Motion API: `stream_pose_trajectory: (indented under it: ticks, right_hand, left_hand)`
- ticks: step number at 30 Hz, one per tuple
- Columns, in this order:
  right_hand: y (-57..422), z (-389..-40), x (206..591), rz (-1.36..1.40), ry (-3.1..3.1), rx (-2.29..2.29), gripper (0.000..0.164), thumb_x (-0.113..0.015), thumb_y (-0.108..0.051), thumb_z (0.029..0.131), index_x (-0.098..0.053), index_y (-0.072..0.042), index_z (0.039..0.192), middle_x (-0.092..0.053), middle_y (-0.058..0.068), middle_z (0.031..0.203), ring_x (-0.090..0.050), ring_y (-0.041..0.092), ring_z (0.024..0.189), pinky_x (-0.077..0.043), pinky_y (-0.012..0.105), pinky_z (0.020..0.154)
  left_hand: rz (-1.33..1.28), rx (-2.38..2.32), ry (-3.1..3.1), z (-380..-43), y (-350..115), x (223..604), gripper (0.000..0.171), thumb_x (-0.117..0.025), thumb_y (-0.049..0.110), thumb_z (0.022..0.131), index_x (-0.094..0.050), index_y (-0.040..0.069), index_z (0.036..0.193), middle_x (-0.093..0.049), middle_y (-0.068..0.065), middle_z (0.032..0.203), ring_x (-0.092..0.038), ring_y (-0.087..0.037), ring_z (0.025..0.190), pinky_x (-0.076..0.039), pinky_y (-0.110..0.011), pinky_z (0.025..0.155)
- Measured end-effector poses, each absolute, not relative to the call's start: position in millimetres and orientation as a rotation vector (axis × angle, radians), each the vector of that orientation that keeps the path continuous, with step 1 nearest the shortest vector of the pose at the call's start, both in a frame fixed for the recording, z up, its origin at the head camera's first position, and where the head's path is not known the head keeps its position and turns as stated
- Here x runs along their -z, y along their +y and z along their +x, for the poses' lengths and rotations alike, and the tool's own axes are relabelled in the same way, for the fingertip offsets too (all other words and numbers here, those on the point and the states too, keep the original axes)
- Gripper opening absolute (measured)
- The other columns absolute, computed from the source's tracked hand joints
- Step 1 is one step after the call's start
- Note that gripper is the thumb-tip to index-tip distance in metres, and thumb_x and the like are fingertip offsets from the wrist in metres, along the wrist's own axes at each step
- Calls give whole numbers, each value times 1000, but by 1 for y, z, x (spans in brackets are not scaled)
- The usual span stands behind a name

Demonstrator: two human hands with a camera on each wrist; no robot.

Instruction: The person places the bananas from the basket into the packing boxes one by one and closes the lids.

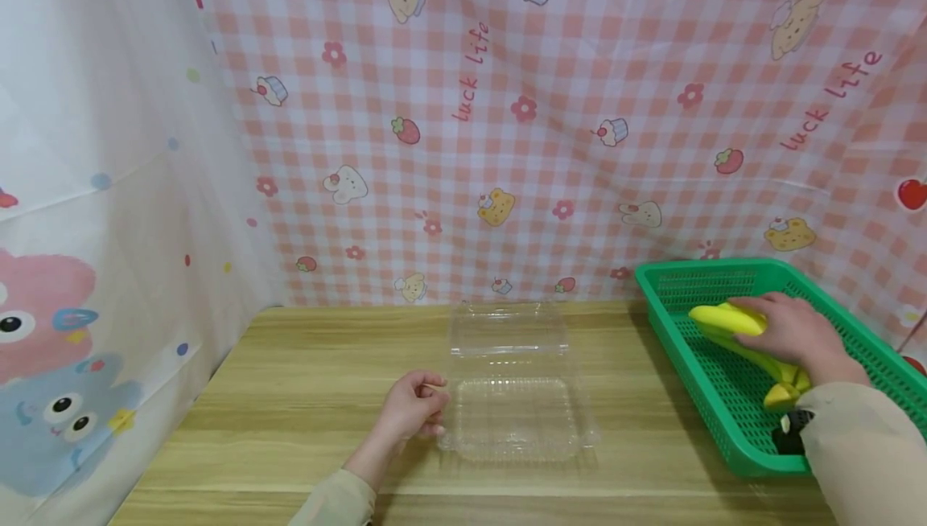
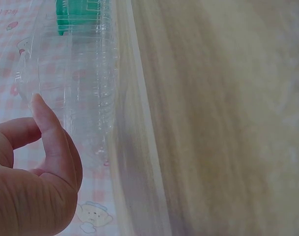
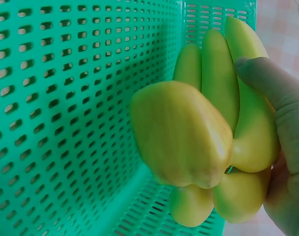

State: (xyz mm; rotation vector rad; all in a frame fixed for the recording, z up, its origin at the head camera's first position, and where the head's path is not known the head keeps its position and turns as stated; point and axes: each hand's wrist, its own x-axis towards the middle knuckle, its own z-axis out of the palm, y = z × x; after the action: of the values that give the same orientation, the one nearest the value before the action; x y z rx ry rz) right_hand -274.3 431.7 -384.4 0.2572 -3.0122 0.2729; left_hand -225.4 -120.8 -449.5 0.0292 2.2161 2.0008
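Note:
A bunch of yellow bananas [image 1: 727,319] is in my right hand [image 1: 797,333], which grips it from above inside the green basket [image 1: 669,333]. In the right wrist view the thumb [image 3: 262,73] lies along one banana, and the thick stem end [image 3: 181,132] faces the camera. My left hand [image 1: 413,405] is at the left rim of a clear plastic clamshell box [image 1: 517,421], its bent fingers and thumb pinching the edge. The box lies with its lid [image 1: 509,329] folded back. In the left wrist view the thumb tip [image 2: 37,101] meets the box's side [image 2: 85,73].
A shiny dark object [image 1: 788,433] lies in the basket's near end, partly hidden by the right sleeve [image 1: 862,437]. The wooden table [image 1: 290,405] reaches back to a pink checked cloth [image 1: 449,156]. A white patterned cloth [image 1: 109,148] hangs on the left.

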Motion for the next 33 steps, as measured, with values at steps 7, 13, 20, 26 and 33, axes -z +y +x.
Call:
stream_pose_trajectory:
  ticks: [7, 13, 20, 26, 33]
  right_hand:
    - [429, -274, 377, 262, -2995, -294, 69, -74, -38, 86, -52, -1, 139, -48, 36, 126, -50, 49, 98, -47, 56, 68]
    - [425, -274, 372, 269, -2976, -317, 68, -73, -38, 87, -51, -2, 140, -45, 35, 130, -47, 51, 103, -46, 60, 72]
    - [420, -274, 366, 316, -2920, -309, 69, -73, -41, 87, -52, -3, 140, -45, 33, 132, -46, 49, 105, -45, 59, 73]
    - [413, -273, 358, 354, -2855, -308, 67, -75, -39, 87, -53, -3, 139, -48, 31, 131, -47, 48, 107, -45, 60, 76]
    - [403, -271, 349, 393, -2778, -314, 64, -77, -34, 85, -55, -5, 138, -52, 27, 128, -48, 46, 107, -45, 60, 77]
  left_hand:
    - [16, -1993, 2223, -226, -120, 450, 31, -65, -2, 91, -54, -10, 118, -50, -4, 79, -50, -13, 60, -56, -25, 49]
    - [2, -1994, 2219, -226, -120, 449, 30, -65, -3, 91, -54, -11, 118, -49, -5, 78, -50, -14, 60, -55, -24, 48]
    - [-3, -1990, 2225, -227, -120, 450, 29, -65, -3, 92, -54, -10, 118, -49, -4, 78, -50, -14, 60, -54, -24, 48]
    - [3, -1982, 2230, -227, -120, 450, 29, -65, -2, 92, -54, -10, 118, -49, -4, 77, -50, -14, 59, -55, -24, 48]
    - [7, -1981, 2235, -226, -120, 449, 29, -64, -3, 92, -54, -10, 118, -48, -4, 77, -50, -14, 59, -55, -24, 48]
